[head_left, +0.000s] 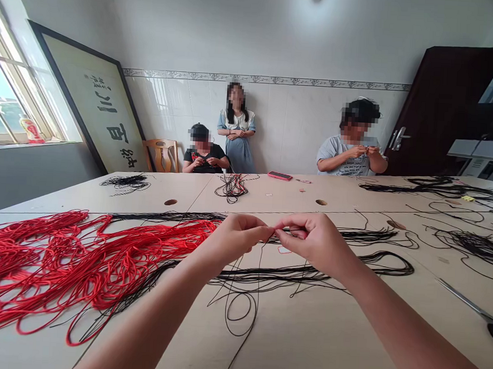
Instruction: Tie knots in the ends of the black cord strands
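My left hand [243, 237] and my right hand [308, 235] meet fingertip to fingertip above the table, both closed in a pinch. A thin black cord [259, 285] runs down from between the fingertips, and its loose end trails toward the near edge of the table. The exact spot where the fingers hold it is too small to make out. Beneath my hands lies a bundle of black cords [283, 274], stretched from left to right. A large tangled heap of red cord [129, 261] is spread to the left of my left forearm.
Scissors [473, 307] lie at the right. More black cords [472, 245] are scattered there. Farther back are a small cord pile [233, 188], another black pile [129, 182] and a red phone [280, 176]. Two people sit across the table handling cords; another person stands by the wall.
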